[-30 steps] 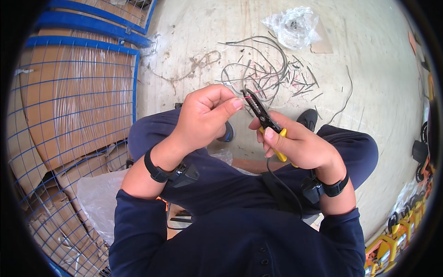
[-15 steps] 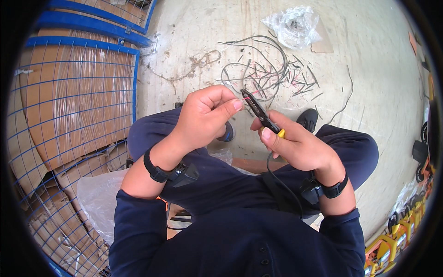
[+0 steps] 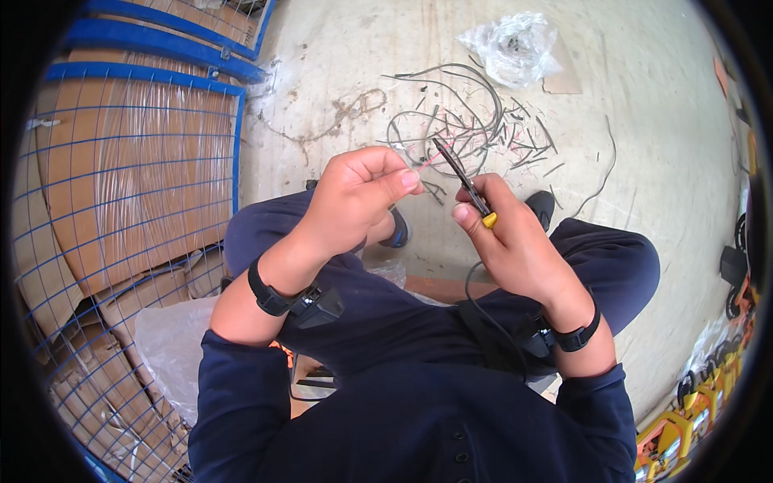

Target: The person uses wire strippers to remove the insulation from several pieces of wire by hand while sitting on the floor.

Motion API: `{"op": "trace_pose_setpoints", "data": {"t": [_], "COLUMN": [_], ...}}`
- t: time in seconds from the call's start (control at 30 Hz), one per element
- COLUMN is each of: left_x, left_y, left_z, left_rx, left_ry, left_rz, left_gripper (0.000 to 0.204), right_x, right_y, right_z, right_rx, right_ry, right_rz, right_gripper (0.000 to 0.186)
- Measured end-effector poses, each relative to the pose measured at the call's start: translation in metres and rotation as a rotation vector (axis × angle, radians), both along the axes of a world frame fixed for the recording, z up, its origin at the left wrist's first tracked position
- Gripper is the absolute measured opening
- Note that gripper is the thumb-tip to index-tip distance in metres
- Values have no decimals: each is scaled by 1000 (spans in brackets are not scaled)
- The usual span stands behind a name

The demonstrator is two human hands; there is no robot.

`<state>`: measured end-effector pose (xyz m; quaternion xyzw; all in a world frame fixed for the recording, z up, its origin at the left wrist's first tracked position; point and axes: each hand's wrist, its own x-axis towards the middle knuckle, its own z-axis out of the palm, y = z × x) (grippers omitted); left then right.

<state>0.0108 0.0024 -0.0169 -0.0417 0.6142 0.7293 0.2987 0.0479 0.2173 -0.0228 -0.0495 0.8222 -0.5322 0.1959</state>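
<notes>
Between the thumb and forefinger of my left hand (image 3: 362,189) is pinched a thin red wire (image 3: 430,162). Its free end points up and right, toward the jaws of the tool in my other hand. My right hand (image 3: 515,237) is wrapped round wire strippers (image 3: 460,171) with black jaws and yellow on the handles. The tool is turned edge-on, so I cannot tell whether its jaws touch the wire. Beyond both hands, a loose heap of grey cable (image 3: 491,101) and many short black and red offcuts (image 3: 523,137) lies on the floor.
Left of me stands a blue wire-mesh cage (image 3: 239,145) holding cardboard (image 3: 72,185). A clear plastic bag (image 3: 515,48) lies on the floor ahead, on a cardboard piece. Yellow and orange items (image 3: 676,431) line the lower right. My shoes (image 3: 538,208) flank the offcuts.
The wire strippers have turned edge-on and shifted slightly right, away from my left fingers. My right hand has rotated with them. My left hand has barely moved and keeps its pinch on the wire.
</notes>
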Motion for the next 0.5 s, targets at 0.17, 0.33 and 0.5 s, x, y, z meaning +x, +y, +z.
{"op": "trace_pose_setpoints", "data": {"t": [0.17,0.33,0.5], "left_x": [0,-1,0], "left_y": [-5,-2,-6], "left_z": [0,3,0], "left_rx": [1,20,-52], "left_ry": [-19,3,81], "left_rz": [-8,-3,0], "left_gripper": [14,13,12], "right_x": [-10,-13,-15], "right_y": [11,17,22], "right_z": [-1,3,10], "right_rx": [97,51,58], "right_ry": [92,57,-70], "right_rz": [-129,-133,-112], "right_gripper": [29,29,28]}}
